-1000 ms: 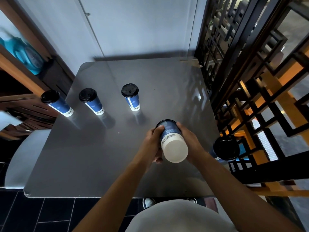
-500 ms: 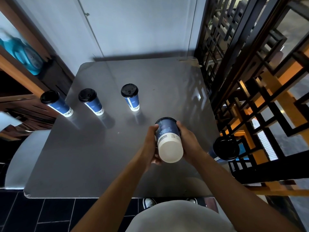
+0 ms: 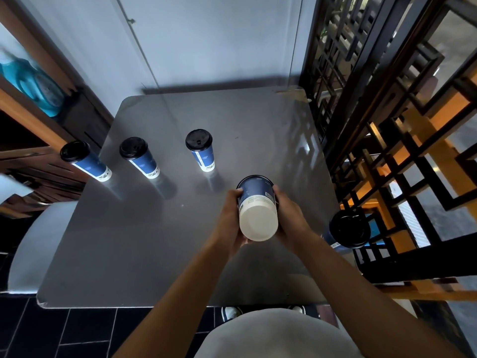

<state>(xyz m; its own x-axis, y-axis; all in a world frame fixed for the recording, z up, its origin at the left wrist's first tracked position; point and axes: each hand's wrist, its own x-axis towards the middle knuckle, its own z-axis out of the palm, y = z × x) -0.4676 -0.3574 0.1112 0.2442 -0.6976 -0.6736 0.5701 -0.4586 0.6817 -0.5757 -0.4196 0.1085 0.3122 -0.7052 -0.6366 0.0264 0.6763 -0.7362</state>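
Left hand (image 3: 231,215) and right hand (image 3: 289,215) both grip upturned blue cup (image 3: 256,202) over table (image 3: 129,241)

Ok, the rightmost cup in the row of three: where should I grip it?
Take the cup round its blue wall, just below the black lid, coming from the right. It stands upright, widest there, and the next cup stands to its left.

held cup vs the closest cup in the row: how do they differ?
The held cup is upside down, white base toward the camera; the closest row cup stands upright, black lid on top. The left hand and right hand grip the held cup; the closest row cup stands untouched on the table. Both are blue with a white bottom band.
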